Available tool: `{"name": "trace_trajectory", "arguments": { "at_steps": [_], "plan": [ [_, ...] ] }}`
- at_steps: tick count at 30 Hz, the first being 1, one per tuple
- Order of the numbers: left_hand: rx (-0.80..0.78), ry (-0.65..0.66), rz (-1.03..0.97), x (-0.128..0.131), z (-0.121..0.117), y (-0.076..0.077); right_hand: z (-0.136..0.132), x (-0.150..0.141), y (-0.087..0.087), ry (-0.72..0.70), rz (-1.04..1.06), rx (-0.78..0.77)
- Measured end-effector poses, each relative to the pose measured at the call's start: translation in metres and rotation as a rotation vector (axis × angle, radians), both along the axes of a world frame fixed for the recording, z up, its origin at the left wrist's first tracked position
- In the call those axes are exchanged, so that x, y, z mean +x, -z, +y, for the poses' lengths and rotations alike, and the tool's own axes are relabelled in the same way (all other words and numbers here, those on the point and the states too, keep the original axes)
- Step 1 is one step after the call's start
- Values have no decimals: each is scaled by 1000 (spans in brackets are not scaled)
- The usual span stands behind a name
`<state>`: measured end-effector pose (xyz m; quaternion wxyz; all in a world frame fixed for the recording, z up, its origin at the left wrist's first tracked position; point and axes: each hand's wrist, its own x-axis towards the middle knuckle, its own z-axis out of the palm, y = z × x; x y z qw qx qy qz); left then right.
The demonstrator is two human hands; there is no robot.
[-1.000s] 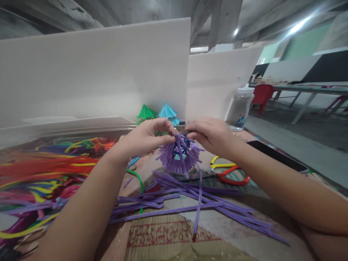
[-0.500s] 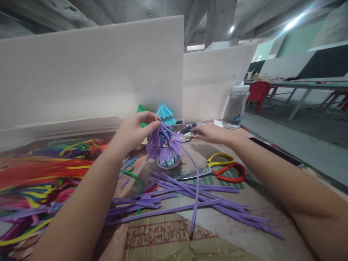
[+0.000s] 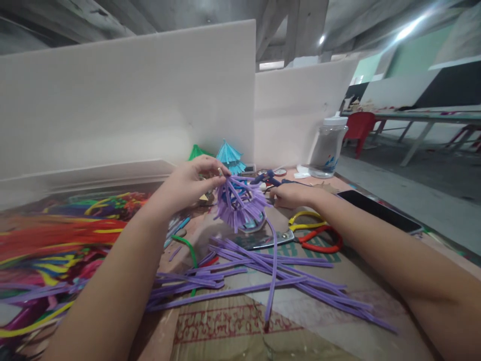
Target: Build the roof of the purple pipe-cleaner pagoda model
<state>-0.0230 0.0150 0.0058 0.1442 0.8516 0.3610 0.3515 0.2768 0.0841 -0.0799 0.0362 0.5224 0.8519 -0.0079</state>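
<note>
My left hand (image 3: 203, 178) pinches the pointed top of a small purple pipe-cleaner pagoda (image 3: 242, 205), which tilts to the right. Its tiers are fringed with short purple lengths, and a blue core shows between them. A long purple pipe cleaner (image 3: 273, 271) hangs from its right side down to the table. My right hand (image 3: 287, 194) is closed just right of the pagoda, its fingertips partly hidden. Directly behind it is a dark blue glue gun (image 3: 267, 177); whether the fingers hold it, I cannot tell. Scissors (image 3: 315, 235) with yellow and red handles lie below that hand.
Loose purple pipe cleaners (image 3: 300, 281) spread across the cardboard-covered table. Colourful bundles (image 3: 75, 230) lie at left. Turquoise (image 3: 228, 155) and green (image 3: 199, 150) pagodas stand behind. A water bottle (image 3: 327, 148) and a phone (image 3: 379, 210) are at right, before a white partition (image 3: 128, 100).
My left hand has moved the purple pagoda right and tilted it. My right hand has come slightly nearer and lower, and the glue gun now shows more fully behind it.
</note>
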Motion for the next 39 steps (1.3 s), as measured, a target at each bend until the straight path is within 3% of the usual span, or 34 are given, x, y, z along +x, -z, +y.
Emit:
{"name": "trace_trajectory", "arguments": {
  "at_steps": [3,7,10,14,20,28,39],
  "plan": [
    [-69,-20,-77,1,-1,1,0,0,-7,-3,60,63],
    [-88,6,-176,4,-4,2,-9,-2,-38,10,251,265],
    [-128,68,-217,5,-8,1,-31,-9,-63,-18,589,483],
    [-191,84,-249,6,-12,-2,-71,-27,-80,-182,720,485],
    [-250,98,-226,6,-15,-4,-105,-52,-78,-256,557,529],
    [-293,154,-190,6,-18,-4,-108,-55,-75,-297,377,618],
    [-297,219,-206,11,-21,-4,-110,-55,-76,-322,383,597]
  ]
}}
